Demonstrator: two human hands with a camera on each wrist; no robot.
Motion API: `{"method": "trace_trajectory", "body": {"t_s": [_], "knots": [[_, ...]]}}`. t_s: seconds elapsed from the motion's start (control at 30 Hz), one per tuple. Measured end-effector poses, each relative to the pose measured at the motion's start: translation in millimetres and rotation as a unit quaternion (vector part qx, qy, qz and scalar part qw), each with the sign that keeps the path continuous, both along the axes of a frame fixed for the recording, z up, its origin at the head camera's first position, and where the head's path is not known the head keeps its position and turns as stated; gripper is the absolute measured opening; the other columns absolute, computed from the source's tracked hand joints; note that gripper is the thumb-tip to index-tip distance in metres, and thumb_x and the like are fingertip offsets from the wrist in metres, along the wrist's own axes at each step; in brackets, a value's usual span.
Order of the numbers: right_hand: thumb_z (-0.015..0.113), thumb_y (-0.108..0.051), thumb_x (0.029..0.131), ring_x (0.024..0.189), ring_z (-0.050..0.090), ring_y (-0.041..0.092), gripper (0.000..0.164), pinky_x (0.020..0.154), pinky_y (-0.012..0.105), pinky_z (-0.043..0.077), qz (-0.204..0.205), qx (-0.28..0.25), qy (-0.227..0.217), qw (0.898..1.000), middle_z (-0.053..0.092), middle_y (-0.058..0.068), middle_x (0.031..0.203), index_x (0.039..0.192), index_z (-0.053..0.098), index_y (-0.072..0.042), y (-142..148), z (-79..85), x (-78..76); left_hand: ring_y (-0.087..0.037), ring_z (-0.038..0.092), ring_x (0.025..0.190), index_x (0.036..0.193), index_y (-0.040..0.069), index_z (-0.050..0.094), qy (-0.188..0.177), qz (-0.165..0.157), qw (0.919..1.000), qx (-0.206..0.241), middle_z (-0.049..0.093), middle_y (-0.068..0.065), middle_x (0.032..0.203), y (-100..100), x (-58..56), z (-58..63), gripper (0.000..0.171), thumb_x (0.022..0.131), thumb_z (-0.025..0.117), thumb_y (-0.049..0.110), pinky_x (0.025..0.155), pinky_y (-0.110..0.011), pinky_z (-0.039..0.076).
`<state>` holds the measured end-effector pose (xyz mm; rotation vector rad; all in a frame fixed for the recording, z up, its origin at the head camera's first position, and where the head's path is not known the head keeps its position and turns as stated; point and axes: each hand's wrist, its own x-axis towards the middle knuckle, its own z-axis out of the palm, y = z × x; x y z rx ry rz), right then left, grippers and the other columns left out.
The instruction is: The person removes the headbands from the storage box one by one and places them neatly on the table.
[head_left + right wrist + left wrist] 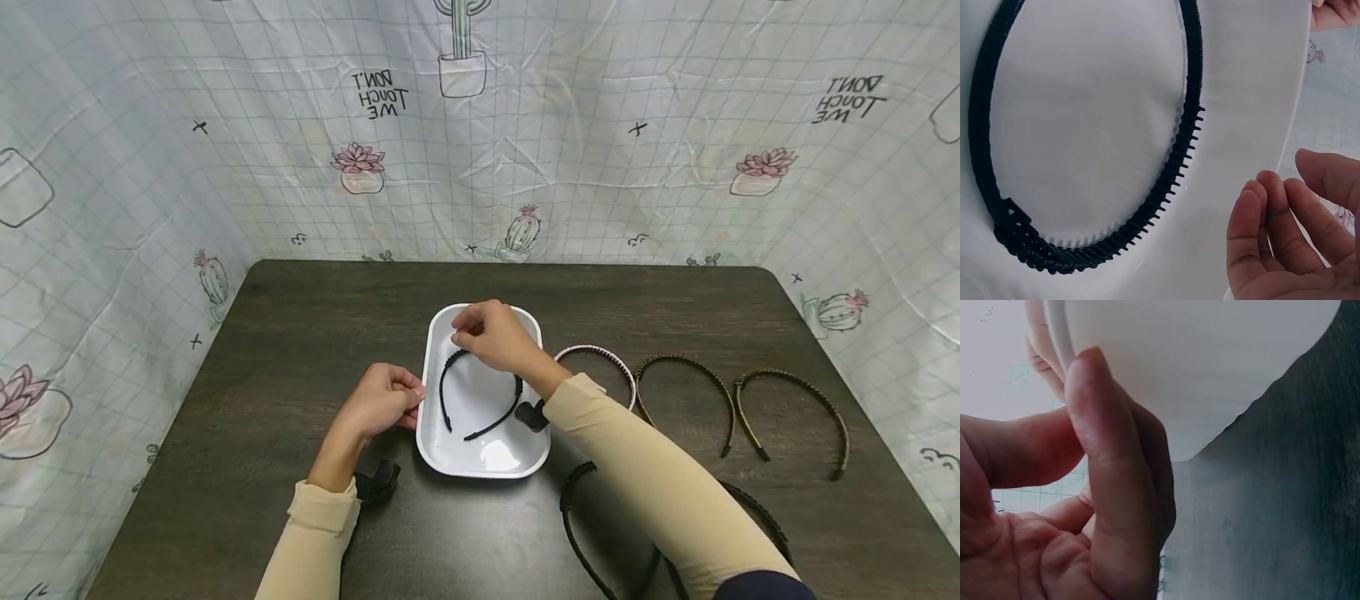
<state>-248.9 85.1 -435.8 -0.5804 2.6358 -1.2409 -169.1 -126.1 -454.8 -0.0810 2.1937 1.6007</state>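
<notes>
A white tray (442, 454) sits near the middle of the table, with a black headband (492, 431) lying inside it, open ends toward me. In the right wrist view the headband (1192, 56) shows small teeth along its curved band. My left hand (381, 400) holds the tray's left rim; in the left wrist view its fingers (1094, 412) press the tray's outer wall. My right hand (491, 333) hovers over the tray's far end, fingers loosely bent. Nothing is between its thumb and fingertips in the right wrist view, and the headband lies apart from them.
Right of the tray lie a pale pink headband (600, 350) and two brownish-gold headbands (686, 358) (795, 381). Nearer me, black headbands (573, 533) lie partly under my right forearm. A printed cloth (525, 133) hangs behind and beside the dark wooden table (300, 333).
</notes>
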Motion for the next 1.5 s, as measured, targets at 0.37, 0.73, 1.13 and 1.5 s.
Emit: {"method": "trace_trajectory", "body": {"t_s": [0.37,0.73,1.13,1.5], "knots": [[0.072,-0.006,0.095,0.087,0.067,0.02,0.016,0.077,0.027,0.055,0.0,0.048,-0.001,0.999,0.075,0.013,0.095,0.107,0.076,0.003,-7,-6.9,-4.8,-0.014,0.065,0.063,0.109,-0.015,0.064,-0.002,0.004,1.0,0.004,0.067,-0.012,0.076,-1,0.1,-2.4,0.019,0.102,0.06,0.002,0.058,-0.025,0.06],[0.072,-0.002,0.091,0.082,0.067,0.02,0.012,0.075,0.03,0.055,0.002,0.099,0.034,0.994,0.075,0.013,0.089,0.1,0.076,0.004,-8,-11.5,-5.5,-0.012,0.064,0.061,0.109,-0.016,0.064,-0.001,0.001,1.0,0.008,0.067,-0.01,0.075,-2,-0.1,-0.9,0.019,0.101,0.06,0.002,0.057,-0.025,0.06],[0.072,-0.002,0.089,0.083,0.065,0.022,0.009,0.077,0.036,0.055,0.005,0.165,0.054,0.985,0.075,0.012,0.09,0.095,0.078,0.001,-10,-13.5,-5.4,-0.011,0.063,0.061,0.108,-0.015,0.065,0.006,0.001,1.0,0.007,0.065,-0.008,0.073,-1,1.0,-1.3,0.018,0.101,0.06,0.002,0.057,-0.026,0.06],[0.062,0.01,0.078,0.079,0.055,0.018,0.022,0.071,0.03,0.05,0.015,0.191,0.05,0.98,0.073,0.011,0.089,0.091,0.077,-0.001,-9,-16.6,-7.3,-0.011,0.063,0.06,0.107,-0.014,0.065,0.007,0.001,0.9999,0.009,0.064,-0.006,0.072,-1,0.0,-0.9,0.017,0.101,0.06,0.001,0.056,-0.024,0.059]]}}
